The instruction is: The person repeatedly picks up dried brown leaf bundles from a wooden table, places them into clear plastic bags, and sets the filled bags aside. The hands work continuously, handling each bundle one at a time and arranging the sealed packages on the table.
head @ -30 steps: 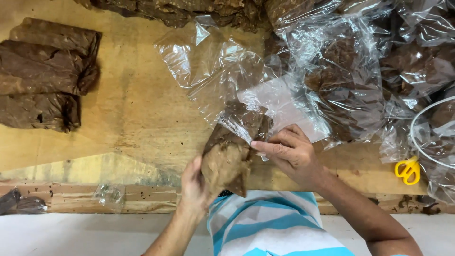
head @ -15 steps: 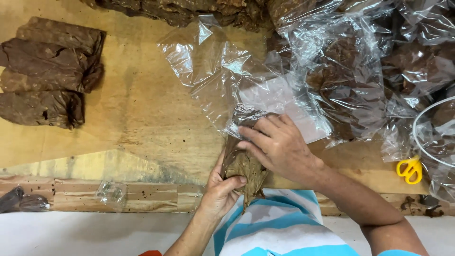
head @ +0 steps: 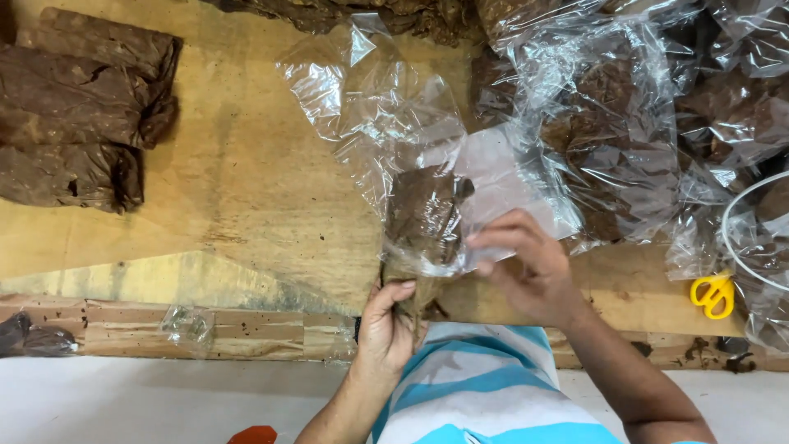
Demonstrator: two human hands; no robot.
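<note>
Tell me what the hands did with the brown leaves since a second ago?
The brown leaf bundle went up from the table edge into the clear plastic bag. The left hand slid down to its bottom end, and the right hand moved from the leaves to gripping the bag's opening. The folded leaf stacks, filled bags and yellow scissors stayed put.

Packing workshop: rough wooden bench (head: 246, 205), bagged brown leaves (head: 608, 123).

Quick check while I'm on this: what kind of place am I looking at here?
Probably a small packing workshop for dried brown leaves, perhaps tobacco. A rough wooden bench carries stacked leaf bundles, a heap of filled clear bags and yellow scissors; both hands work a leaf wad into a bag.
</note>
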